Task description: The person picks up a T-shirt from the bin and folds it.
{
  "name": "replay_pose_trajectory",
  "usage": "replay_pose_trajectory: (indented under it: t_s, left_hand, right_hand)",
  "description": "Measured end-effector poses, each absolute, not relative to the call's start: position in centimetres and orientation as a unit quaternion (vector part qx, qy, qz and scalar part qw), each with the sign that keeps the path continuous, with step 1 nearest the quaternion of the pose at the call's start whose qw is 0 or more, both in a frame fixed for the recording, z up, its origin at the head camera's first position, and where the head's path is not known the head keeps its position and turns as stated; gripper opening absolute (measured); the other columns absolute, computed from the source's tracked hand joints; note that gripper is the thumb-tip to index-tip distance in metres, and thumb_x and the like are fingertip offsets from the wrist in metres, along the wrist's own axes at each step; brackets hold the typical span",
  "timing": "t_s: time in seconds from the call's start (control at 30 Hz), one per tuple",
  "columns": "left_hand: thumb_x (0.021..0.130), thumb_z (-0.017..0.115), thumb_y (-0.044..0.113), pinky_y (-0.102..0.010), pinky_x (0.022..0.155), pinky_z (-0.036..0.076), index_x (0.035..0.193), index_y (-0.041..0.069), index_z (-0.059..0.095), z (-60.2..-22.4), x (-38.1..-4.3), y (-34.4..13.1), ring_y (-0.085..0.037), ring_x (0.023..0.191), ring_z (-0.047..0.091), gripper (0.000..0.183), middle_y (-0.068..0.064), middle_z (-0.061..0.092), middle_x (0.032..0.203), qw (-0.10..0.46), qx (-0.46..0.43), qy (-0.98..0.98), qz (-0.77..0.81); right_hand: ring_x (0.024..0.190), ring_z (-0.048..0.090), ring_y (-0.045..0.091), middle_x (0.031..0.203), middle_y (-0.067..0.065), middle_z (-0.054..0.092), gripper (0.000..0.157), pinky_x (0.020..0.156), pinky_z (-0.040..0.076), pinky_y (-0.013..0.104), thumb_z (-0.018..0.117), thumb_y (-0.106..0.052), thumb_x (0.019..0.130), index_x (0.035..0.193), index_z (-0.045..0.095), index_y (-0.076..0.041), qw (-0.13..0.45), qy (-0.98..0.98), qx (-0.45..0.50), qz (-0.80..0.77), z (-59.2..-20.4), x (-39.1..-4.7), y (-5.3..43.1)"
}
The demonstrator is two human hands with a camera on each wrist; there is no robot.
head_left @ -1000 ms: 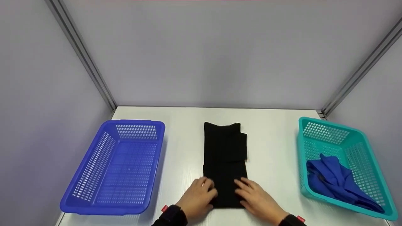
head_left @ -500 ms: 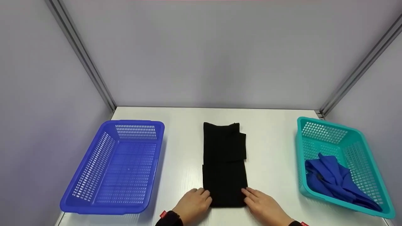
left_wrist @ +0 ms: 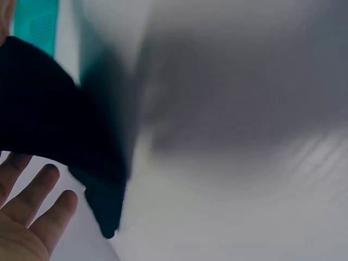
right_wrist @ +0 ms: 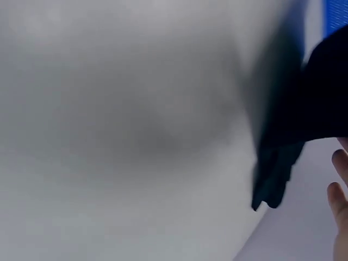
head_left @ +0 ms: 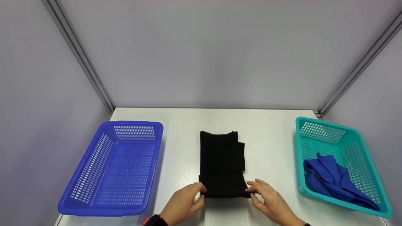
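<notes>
A folded black garment (head_left: 222, 157) lies lengthwise on the white table, with a smaller flap sticking out along its right side. My left hand (head_left: 185, 199) pinches its near left corner between thumb and fingers, and my right hand (head_left: 271, 201) pinches the near right corner. Between them the near edge is raised off the table. In the left wrist view the lifted cloth (left_wrist: 43, 109) arches above the tabletop, the other fingers of the left hand (left_wrist: 27, 223) spread apart. The right wrist view shows the same raised cloth (right_wrist: 321, 98) beside fingers of the right hand (right_wrist: 341, 201).
A blue plastic basket (head_left: 154, 175) with nothing in it stands on the left. On the right, a teal basket (head_left: 299, 163) holds a crumpled blue cloth (head_left: 336, 179). Grey panels (head_left: 213, 56) enclose the white table (head_left: 270, 125) at the back and sides.
Both hands slid to the near corners and now grip them. The near edge has come up off the table, and the whole garment has shifted slightly toward me.
</notes>
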State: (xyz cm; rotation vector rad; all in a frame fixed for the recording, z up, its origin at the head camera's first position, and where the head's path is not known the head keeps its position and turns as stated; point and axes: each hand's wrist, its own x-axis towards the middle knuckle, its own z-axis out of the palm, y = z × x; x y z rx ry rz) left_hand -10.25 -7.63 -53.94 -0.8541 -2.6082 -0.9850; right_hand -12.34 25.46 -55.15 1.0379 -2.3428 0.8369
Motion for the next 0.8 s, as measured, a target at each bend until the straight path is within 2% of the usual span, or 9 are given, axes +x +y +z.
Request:
replay_pose_trajectory:
  t_s: [0.1,0.2,0.27,0.3,0.4,0.47,0.57,0.67,0.8]
  left_hand:
    - [0.093,0.063,0.007,-0.026,0.072,0.055,0.103,0.015,0.062,-52.3,-10.1,-7.8,-0.004,0.079,0.062,0.013,0.006,0.073,0.100,0.078,-0.258,-0.879,-0.393]
    - [0.096,0.059,0.005,-0.029,0.075,0.059,0.102,0.014,0.059,-51.1,-10.3,-7.7,-0.006,0.082,0.067,0.011,0.001,0.073,0.099,0.053,-0.235,-0.857,-0.457]
    - [0.097,0.057,0.002,-0.028,0.070,0.059,0.102,0.012,0.057,-50.5,-10.5,-7.6,-0.005,0.079,0.069,0.011,-0.001,0.073,0.095,0.049,-0.227,-0.839,-0.493]
    - [0.097,0.057,0.002,-0.025,0.064,0.058,0.102,0.012,0.056,-50.3,-10.7,-7.5,-0.002,0.071,0.066,0.012,-0.002,0.072,0.094,0.048,-0.223,-0.831,-0.507]
    - [0.098,0.056,0.002,-0.021,0.049,0.050,0.102,0.011,0.055,-50.1,-11.5,-7.2,0.004,0.052,0.053,0.011,-0.001,0.070,0.087,0.047,-0.200,-0.821,-0.532]
    - [0.098,0.056,0.003,-0.021,0.046,0.048,0.102,0.012,0.055,-50.1,-12.3,-6.9,0.006,0.048,0.049,0.009,0.001,0.068,0.083,0.051,-0.175,-0.825,-0.536]
    - [0.097,0.057,0.005,-0.021,0.045,0.046,0.101,0.011,0.056,-50.7,-13.8,-6.4,0.004,0.046,0.046,0.007,0.004,0.065,0.078,0.061,-0.133,-0.841,-0.521]
    - [0.096,0.059,0.006,-0.023,0.050,0.044,0.099,0.010,0.058,-51.6,-15.6,-5.9,-0.001,0.051,0.046,0.006,0.005,0.064,0.078,0.082,-0.098,-0.868,-0.479]
    - [0.096,0.061,0.009,-0.028,0.057,0.045,0.098,0.009,0.061,-52.9,-17.7,-5.2,-0.008,0.062,0.050,0.002,0.003,0.063,0.081,0.091,-0.054,-0.900,-0.423]
  right_hand:
    - [0.103,0.073,0.024,0.104,0.000,0.075,0.041,0.105,0.041,0.012,0.076,0.015,0.074,0.105,0.068,-0.011,0.210,-0.839,0.357,0.353,-53.8,-12.3,25.0]
    - [0.092,0.075,0.013,0.093,-0.001,0.076,0.037,0.092,0.048,0.009,0.072,0.017,0.078,0.103,0.067,-0.010,0.182,-0.830,0.330,0.410,-52.5,-12.4,24.5]
    - [0.078,0.070,0.004,0.084,-0.001,0.074,0.031,0.077,0.051,0.009,0.068,0.016,0.084,0.103,0.065,-0.009,0.138,-0.825,0.304,0.457,-51.7,-12.5,24.3]
    - [0.073,0.067,0.001,0.080,-0.001,0.072,0.027,0.068,0.051,0.010,0.067,0.014,0.088,0.102,0.064,-0.008,0.111,-0.823,0.286,0.479,-51.3,-12.5,24.2]
    - [0.065,0.057,0.001,0.078,0.001,0.068,0.013,0.054,0.051,0.021,0.061,0.005,0.097,0.106,0.062,-0.005,0.010,-0.814,0.215,0.540,-50.4,-13.1,23.9]
    - [0.065,0.059,0.005,0.081,0.003,0.067,0.008,0.055,0.055,0.026,0.059,-0.003,0.101,0.109,0.061,-0.003,-0.046,-0.812,0.158,0.560,-50.2,-13.9,23.7]
    - [0.072,0.065,0.014,0.088,0.007,0.068,0.015,0.059,0.059,0.032,0.060,-0.013,0.103,0.113,0.060,-0.002,-0.092,-0.808,0.084,0.575,-50.6,-15.7,23.1]
    - [0.073,0.066,0.018,0.089,0.007,0.069,0.016,0.062,0.058,0.031,0.061,-0.015,0.103,0.113,0.062,-0.003,-0.083,-0.818,0.042,0.568,-51.6,-17.6,22.5]
    - [0.075,0.065,0.015,0.089,0.005,0.072,0.010,0.067,0.054,0.027,0.062,-0.011,0.102,0.108,0.066,-0.005,-0.037,-0.854,0.036,0.518,-53.0,-19.8,21.8]
